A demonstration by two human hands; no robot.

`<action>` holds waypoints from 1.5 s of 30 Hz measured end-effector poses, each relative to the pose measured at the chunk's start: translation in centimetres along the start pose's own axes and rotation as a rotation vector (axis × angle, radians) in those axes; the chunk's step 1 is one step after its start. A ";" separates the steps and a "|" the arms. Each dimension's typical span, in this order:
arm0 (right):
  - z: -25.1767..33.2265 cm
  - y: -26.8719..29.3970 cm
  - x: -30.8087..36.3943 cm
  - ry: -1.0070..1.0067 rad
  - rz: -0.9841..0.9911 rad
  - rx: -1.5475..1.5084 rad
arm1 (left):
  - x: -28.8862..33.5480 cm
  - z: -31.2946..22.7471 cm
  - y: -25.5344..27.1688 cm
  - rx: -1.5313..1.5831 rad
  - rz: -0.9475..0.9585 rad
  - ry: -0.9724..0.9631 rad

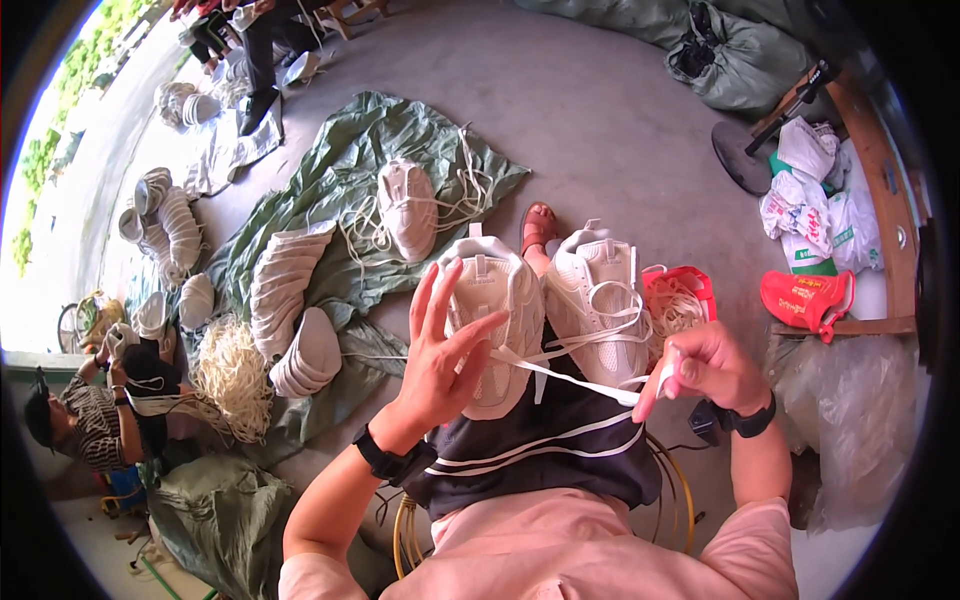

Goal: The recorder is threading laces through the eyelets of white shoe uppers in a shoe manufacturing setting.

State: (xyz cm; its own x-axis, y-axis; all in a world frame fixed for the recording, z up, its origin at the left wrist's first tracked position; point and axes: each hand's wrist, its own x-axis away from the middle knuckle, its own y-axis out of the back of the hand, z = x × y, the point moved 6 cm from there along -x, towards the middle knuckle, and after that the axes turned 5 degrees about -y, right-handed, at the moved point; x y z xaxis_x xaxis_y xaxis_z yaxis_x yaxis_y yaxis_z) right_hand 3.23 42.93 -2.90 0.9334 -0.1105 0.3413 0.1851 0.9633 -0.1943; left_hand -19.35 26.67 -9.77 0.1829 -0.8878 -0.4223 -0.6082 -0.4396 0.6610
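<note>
Two pale sneakers lie side by side on my lap, the left sneaker (490, 285) and the right sneaker (590, 275). My left hand (440, 350) is over the left sneaker's edge, its fingers spread apart. Beside its thumb runs a white shoelace (575, 380), stretched across both sneakers to my right hand (715, 370). That hand is closed, pinching the lace between thumb and fingers. A loop of lace hangs over the right sneaker's upper. Whether any lace is caught behind my left hand is hidden.
A green tarp (345, 160) on the floor bears a laced sneaker (407, 210) and stacked shoe uppers (285, 285). Near them is a heap of pale laces (235, 375). A red bag (708, 290) with laces is beside my lap. Co-workers sit at left, one person (90, 420) handling a shoe.
</note>
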 end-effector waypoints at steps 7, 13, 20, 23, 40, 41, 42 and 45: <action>-1.2 0.2 0.1 -0.080 0.028 0.069 | -2.6 -2.7 -2.1 -0.126 0.352 -0.095; -1.6 1.7 0.0 -0.117 0.034 0.120 | -3.7 -3.3 -2.8 -0.113 0.349 -0.130; -2.4 3.5 -0.4 -0.164 0.045 0.203 | -4.3 -3.9 -1.8 0.415 0.263 0.023; -3.0 4.3 -0.5 -0.118 0.022 0.191 | -4.3 -4.3 0.4 0.715 0.164 0.106; -4.9 8.0 1.0 -0.162 -0.028 0.153 | 2.6 5.1 13.4 1.484 -0.886 0.301; -4.8 8.3 1.2 -0.161 -0.042 0.151 | 3.2 5.7 13.8 1.488 -0.925 0.338; -4.9 8.6 1.4 -0.162 -0.047 0.149 | 4.0 6.8 14.2 1.491 -0.921 0.340; -4.3 8.9 0.8 -0.111 -0.078 0.103 | 9.1 10.1 17.4 1.170 -1.093 0.446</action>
State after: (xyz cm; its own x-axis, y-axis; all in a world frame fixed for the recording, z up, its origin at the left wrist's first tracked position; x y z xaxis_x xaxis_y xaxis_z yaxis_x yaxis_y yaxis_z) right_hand 6.94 50.42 -8.30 0.8766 -0.1638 0.4524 0.2181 0.9734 -0.0701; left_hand -36.06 12.35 -8.38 0.9519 -0.3064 -0.0077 -0.2277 -0.6899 -0.6872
